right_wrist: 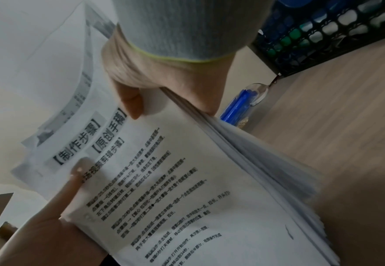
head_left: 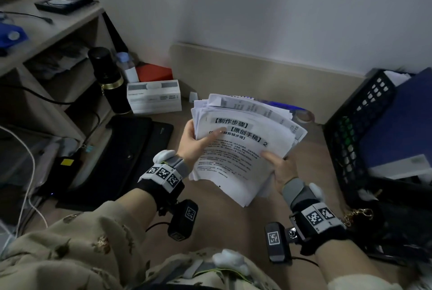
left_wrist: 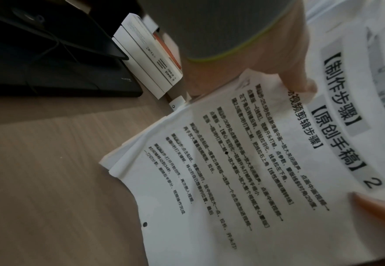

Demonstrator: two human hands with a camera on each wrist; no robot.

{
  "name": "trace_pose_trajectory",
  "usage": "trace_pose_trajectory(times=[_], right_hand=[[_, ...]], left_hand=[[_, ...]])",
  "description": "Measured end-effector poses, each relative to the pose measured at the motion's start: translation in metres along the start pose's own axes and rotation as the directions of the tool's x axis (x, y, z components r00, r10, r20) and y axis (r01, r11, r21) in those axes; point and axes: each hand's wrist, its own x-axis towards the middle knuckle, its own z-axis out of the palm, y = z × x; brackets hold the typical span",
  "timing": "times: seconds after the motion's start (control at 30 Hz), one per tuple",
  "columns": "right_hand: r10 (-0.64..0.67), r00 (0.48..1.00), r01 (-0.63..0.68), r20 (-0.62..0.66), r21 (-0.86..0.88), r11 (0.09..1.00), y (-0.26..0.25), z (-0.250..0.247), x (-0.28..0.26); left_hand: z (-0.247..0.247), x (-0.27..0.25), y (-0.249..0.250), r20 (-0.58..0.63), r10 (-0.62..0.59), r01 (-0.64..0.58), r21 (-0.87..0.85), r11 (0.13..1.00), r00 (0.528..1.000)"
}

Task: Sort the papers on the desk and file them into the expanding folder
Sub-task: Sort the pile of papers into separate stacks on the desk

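A thick, uneven stack of printed papers (head_left: 233, 156) is held above the wooden desk (head_left: 233, 231) by both hands. The top sheet (left_wrist: 232, 162) carries bold Chinese headings and a "2". My left hand (head_left: 196, 142) grips the stack's left edge, thumb lying on the top sheet and fingers hidden beneath. My right hand (head_left: 278, 168) grips the right edge (right_wrist: 209, 122) the same way, its thumb (right_wrist: 132, 100) on top. A flat black folder-like case (head_left: 121, 149) with an elastic cord lies on the desk to the left.
A black mesh file rack (head_left: 355, 126) holding a blue folder (head_left: 397, 121) stands at the right. A blue pen (right_wrist: 236, 108) and a tape roll (head_left: 304, 115) lie behind the papers. White boxes (head_left: 154, 98), a black flask (head_left: 109, 79) and a shelf unit (head_left: 46, 39) stand at the left.
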Motion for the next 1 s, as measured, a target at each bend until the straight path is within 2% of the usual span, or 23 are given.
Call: trace_pose_trajectory(times=[0.17, 0.33, 0.47, 0.63, 0.87, 1.0], right_hand=[[-0.041, 0.994, 0.036, 0.099, 0.053, 0.998, 0.003, -0.005, 0.001], [-0.05, 0.993, 0.039, 0.107, 0.101, 0.994, 0.007, -0.009, 0.008], [-0.086, 0.988, 0.078, 0.13, 0.066, 0.995, 0.004, -0.01, 0.015], [-0.118, 0.975, 0.1, 0.188, 0.103, 0.99, -0.002, -0.007, 0.02], [-0.17, 0.979, 0.14, 0.11, 0.241, 0.96, -0.011, 0.006, 0.027], [-0.215, 0.964, 0.181, 0.154, 0.209, 0.961, -0.02, 0.004, 0.029]], left_hand=[[-0.008, 0.003, 0.004, -0.019, 0.008, -0.008, 0.004, 1.0, 1.0], [-0.007, 0.012, 0.007, -0.025, 0.02, -0.018, 0.059, 0.998, 0.999], [-0.004, 0.022, 0.01, -0.089, 0.011, -0.003, 0.09, 0.996, 0.996], [0.002, 0.028, 0.009, -0.075, 0.013, -0.006, 0.086, 0.996, 0.997], [0.02, 0.021, 0.006, -0.119, 0.032, -0.035, -0.028, 0.999, 0.992], [0.027, 0.017, 0.001, -0.081, 0.057, -0.057, -0.008, 0.998, 0.995]])
